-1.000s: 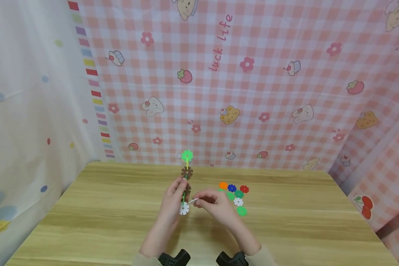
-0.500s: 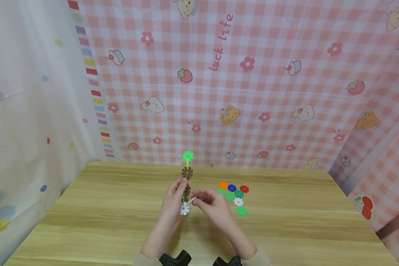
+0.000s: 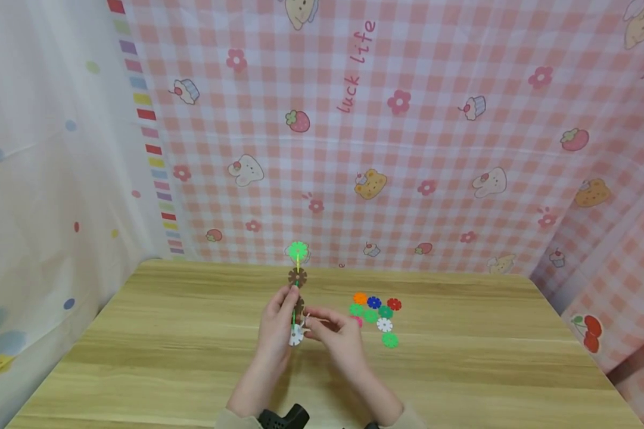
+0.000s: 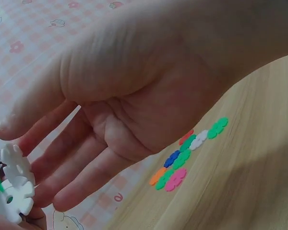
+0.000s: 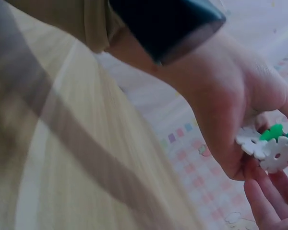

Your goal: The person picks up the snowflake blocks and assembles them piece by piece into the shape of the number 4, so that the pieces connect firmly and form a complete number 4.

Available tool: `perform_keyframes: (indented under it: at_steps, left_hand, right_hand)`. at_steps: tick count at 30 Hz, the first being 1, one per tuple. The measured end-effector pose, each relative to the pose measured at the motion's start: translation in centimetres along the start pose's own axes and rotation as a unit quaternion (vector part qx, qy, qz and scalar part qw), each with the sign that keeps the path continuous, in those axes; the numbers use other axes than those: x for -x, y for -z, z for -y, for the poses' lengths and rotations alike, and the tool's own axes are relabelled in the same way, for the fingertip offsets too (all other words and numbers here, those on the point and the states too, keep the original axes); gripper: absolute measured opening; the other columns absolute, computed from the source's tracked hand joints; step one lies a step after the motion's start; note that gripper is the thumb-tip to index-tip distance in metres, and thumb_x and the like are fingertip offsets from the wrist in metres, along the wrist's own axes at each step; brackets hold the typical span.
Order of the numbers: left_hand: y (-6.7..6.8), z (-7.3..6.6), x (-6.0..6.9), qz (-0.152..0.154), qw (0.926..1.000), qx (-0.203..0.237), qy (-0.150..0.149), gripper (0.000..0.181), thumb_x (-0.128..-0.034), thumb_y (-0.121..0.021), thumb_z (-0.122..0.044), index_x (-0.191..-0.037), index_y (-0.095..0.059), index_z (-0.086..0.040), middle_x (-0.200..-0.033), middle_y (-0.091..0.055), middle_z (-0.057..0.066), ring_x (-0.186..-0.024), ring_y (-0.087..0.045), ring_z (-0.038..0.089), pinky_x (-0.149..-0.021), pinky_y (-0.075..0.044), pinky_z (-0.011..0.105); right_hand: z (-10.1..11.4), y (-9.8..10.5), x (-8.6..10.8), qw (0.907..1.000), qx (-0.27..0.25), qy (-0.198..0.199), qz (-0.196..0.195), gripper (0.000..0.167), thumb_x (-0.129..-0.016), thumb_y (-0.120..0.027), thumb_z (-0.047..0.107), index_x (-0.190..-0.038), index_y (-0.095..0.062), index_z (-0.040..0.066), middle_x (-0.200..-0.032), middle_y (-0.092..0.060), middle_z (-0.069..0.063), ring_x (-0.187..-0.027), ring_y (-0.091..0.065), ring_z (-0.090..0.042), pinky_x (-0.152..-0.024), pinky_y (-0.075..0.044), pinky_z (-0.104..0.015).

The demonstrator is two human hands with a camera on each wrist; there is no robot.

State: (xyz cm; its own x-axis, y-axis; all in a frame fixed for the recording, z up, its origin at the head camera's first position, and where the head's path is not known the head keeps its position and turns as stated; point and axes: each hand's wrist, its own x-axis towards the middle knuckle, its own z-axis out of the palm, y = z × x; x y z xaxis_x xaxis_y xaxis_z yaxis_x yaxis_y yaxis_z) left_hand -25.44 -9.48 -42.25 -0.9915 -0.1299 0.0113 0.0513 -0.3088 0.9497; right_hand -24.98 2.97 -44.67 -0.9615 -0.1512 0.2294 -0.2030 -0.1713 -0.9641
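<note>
My left hand grips an upright chain of plastic snowflake discs by its middle. A bright green disc tops the chain, with a yellow one edge-on and a brown disc below it. At the lower end is a white disc. My right hand pinches a second white disc, mostly behind its fingers in the head view. Both white discs show touching or overlapping in the right wrist view, a green disc beside them. Whether their slots interlock, I cannot tell.
Several loose snowflake discs lie right of my hands on the wooden table, among them an orange disc, a blue disc, a red disc and another white disc. A checked cloth hangs behind the table.
My right hand has moved left with its white disc, up to the white disc at the chain's lower end. The chain's top has shifted slightly left. A pink loose disc is now uncovered.
</note>
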Motion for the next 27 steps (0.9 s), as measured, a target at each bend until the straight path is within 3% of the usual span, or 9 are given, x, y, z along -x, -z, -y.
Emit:
perform_keyframes:
  at_steps: [5,15,27]
  left_hand:
    - [-0.2,0.1,0.0,-0.019,0.9997,0.004,-0.012,0.038,-0.0973,-0.059,-0.031,-0.116,-0.059,0.002,-0.088,-0.053,0.003,-0.074,-0.049,0.01,-0.059,-0.043,0.02]
    - [-0.2,0.5,0.0,-0.064,0.9973,0.017,-0.032,0.029,-0.0952,-0.063,-0.025,-0.107,-0.066,0.001,-0.083,-0.055,0.002,-0.07,-0.05,0.01,-0.056,-0.043,0.019]
    - [-0.3,0.4,0.1,-0.06,0.9972,0.022,-0.04,0.027,-0.0953,-0.062,-0.023,-0.107,-0.066,0.001,-0.084,-0.057,0.003,-0.072,-0.052,0.011,-0.059,-0.045,0.02]
  right_hand:
    - [-0.1,-0.5,0.2,0.9994,-0.025,-0.015,-0.02,0.028,-0.087,-0.068,-0.001,-0.111,-0.063,-0.014,-0.11,-0.065,-0.026,-0.091,-0.069,-0.027,-0.078,-0.055,-0.04]
    - [-0.4,-1.3,0.8,0.9986,-0.039,-0.004,-0.037,0.028,-0.083,-0.072,-0.001,-0.107,-0.065,-0.013,-0.106,-0.068,-0.023,-0.086,-0.069,-0.018,-0.079,-0.055,-0.032]
    - [-0.3,-1.1,0.7,0.9985,-0.041,-0.017,-0.033,0.027,-0.086,-0.068,-0.002,-0.108,-0.062,-0.016,-0.108,-0.065,-0.027,-0.083,-0.069,-0.015,-0.078,-0.056,-0.036]
